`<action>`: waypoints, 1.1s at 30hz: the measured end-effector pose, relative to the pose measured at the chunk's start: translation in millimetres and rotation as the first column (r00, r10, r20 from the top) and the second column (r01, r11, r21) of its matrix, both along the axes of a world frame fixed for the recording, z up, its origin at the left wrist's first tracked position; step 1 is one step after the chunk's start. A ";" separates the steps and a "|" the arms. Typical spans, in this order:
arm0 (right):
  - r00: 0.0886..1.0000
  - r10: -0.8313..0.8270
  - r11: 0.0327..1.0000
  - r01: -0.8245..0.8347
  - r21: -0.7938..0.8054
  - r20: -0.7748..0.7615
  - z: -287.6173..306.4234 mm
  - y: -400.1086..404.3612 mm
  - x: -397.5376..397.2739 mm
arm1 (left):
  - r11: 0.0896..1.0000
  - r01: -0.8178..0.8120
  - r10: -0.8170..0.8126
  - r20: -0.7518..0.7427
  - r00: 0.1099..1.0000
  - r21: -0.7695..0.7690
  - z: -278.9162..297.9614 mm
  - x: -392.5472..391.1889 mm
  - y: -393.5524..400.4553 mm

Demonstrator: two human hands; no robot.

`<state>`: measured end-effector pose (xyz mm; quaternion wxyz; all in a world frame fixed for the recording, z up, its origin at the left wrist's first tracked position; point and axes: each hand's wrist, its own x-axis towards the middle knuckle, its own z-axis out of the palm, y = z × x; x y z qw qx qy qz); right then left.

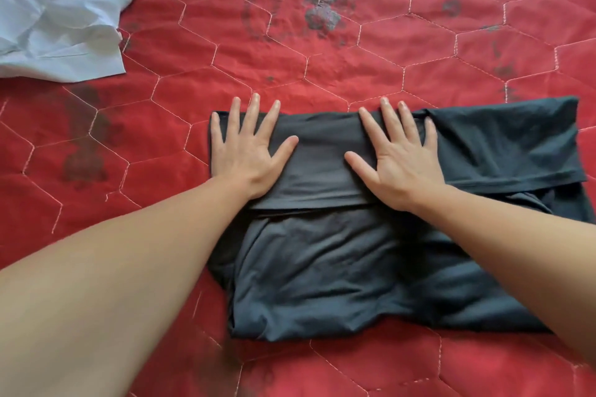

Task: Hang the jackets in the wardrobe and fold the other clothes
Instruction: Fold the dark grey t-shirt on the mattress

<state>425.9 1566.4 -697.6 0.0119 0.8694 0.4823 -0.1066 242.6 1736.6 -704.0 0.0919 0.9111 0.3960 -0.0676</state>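
White crumpled garment [58, 10] at far left on red quilted bedspread [403, 42]. Left hand [248, 151] flat, fingers spread, pressing folded band of dark grey garment [338, 267] at centre. Right hand [400, 158] likewise splayed, pressing just beside.

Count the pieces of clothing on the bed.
2. A dark garment lies partly folded in the middle under both flat hands, and a crumpled white garment lies at the top left corner, partly cut off. More may lie out of view.
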 end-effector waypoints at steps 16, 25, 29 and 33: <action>0.964 0.266 0.964 -0.266 0.018 0.016 3.0 4.5 -97.4 | 1.000 0.013 -0.013 -0.023 1.000 -0.020 6.5 -72.0 6.3; 0.987 0.164 0.986 -0.164 0.012 -0.004 13.9 -42.0 -72.2 | 0.917 0.384 -0.365 0.159 0.917 -0.111 33.8 -11.7 -98.4; 0.997 0.033 0.996 -0.027 -0.081 0.072 19.0 -110.7 -16.1 | 0.911 0.388 -0.381 0.074 0.922 -0.141 28.2 32.7 -143.1; 0.997 -0.017 0.991 0.026 -0.129 0.074 22.3 -159.2 19.1 | 0.939 0.333 -0.337 -0.036 0.941 -0.090 21.2 41.9 -161.1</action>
